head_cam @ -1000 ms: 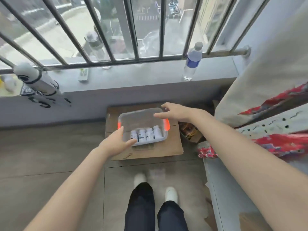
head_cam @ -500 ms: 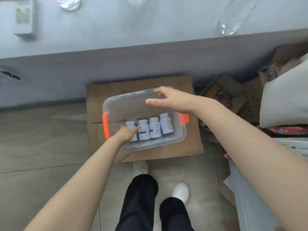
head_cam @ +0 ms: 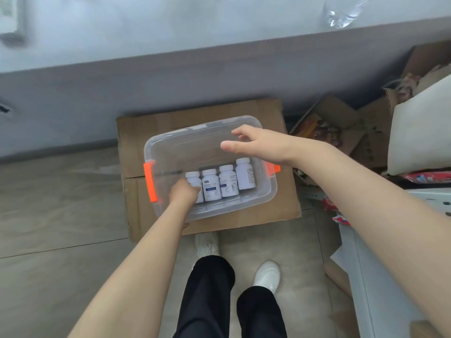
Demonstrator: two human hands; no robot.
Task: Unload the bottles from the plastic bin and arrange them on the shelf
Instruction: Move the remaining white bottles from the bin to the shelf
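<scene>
A clear plastic bin [head_cam: 195, 129] with orange latches [head_cam: 150, 180] sits on a flat cardboard box [head_cam: 280, 211] on the floor. Several white bottles stand in a row along its near wall. My left hand [head_cam: 184, 192] reaches down into the bin, its fingers curled round the leftmost bottle [head_cam: 192, 176], whose lower half it hides. The neighbouring bottle [head_cam: 211, 184] stands right beside that hand. My right hand [head_cam: 256, 145] hovers over the bin's far right part with fingers spread, holding nothing.
A grey window ledge [head_cam: 170, 32] runs across the top, with the base of a clear water bottle [head_cam: 341, 13] on it. Cardboard scraps and wrappers [head_cam: 341, 132] lie to the right. A white metal rack [head_cam: 434, 201] stands at the right edge. My feet are just behind the box.
My view has tilted down toward the bin. My left hand went from the bin's near rim down onto the leftmost bottle. My right hand left the far rim and now hovers.
</scene>
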